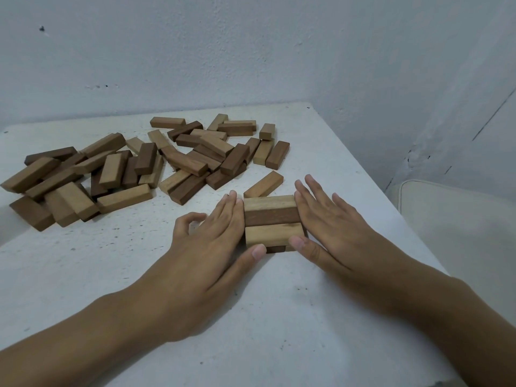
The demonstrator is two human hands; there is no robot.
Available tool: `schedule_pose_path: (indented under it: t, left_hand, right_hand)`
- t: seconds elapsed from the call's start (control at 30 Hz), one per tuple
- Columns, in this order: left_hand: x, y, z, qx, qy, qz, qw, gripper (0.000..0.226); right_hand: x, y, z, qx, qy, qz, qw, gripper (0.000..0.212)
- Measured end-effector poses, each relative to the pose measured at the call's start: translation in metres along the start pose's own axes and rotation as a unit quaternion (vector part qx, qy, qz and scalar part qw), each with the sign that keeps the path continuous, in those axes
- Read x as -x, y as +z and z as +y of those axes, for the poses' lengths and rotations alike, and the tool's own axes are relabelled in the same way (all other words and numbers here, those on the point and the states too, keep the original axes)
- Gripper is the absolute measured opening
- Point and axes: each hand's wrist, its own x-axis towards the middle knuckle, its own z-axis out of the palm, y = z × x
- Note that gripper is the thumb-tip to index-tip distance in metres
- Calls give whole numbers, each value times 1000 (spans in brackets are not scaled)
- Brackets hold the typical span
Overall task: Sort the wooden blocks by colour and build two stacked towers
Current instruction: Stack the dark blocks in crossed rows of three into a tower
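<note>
Early going here: the person is squaring up a low stack of rectangular wooden blocks (pixel 272 219) at the middle of the rough white table (pixel 251 317), and that stack is all that is standing. The left hand (pixel 212 247) is pressing flat against the stack's 9 o'clock side with straight fingers (pixel 229 210), thumb touching the near edge, while its two outer fingers are curling loosely around nothing. The right hand (pixel 335 233) is pressing in from 3 o'clock, fingers straight and spread, thumb also at the near edge; neither hand is gripping a block. The top layer is showing pale, dark, pale side by side, so I'm judging the colours as not sorted yet, and only a sliver of a lower layer is peeking out at 6 o'clock. A single pale wooden block (pixel 264 185) is lying just behind the stack at 12 o'clock, possibly touching it. From 9 to 12 o'clock the big jumbled heap of pale and dark wooden blocks (pixel 134 169) is waiting, mixed and overlapping, which is most of the work left. A cream cushion (pixel 460 219) is sitting off the table at 3 o'clock, leaving little room on that side for a second tower.
</note>
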Motion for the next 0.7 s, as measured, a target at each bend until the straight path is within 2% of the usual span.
schedule_pose_path:
  t: [0.37,0.5,0.6,0.7]
  left_hand:
    - [0,1,2,13,-8,1,1000,86]
    - [1,-6,1,83,-17,-4,996,85]
    - [1,-19,-2,215,-25,69,974,66]
    - [-13,-34,-11,215,0,144,966,53]
  right_hand:
    - [0,0,1,7,6,-5,1000,91]
    - [2,-8,-1,-79,30,-8,996,81]
    - [3,-19,-4,-210,71,34,975,58]
    - [-3,-31,-1,-273,94,100,952,56]
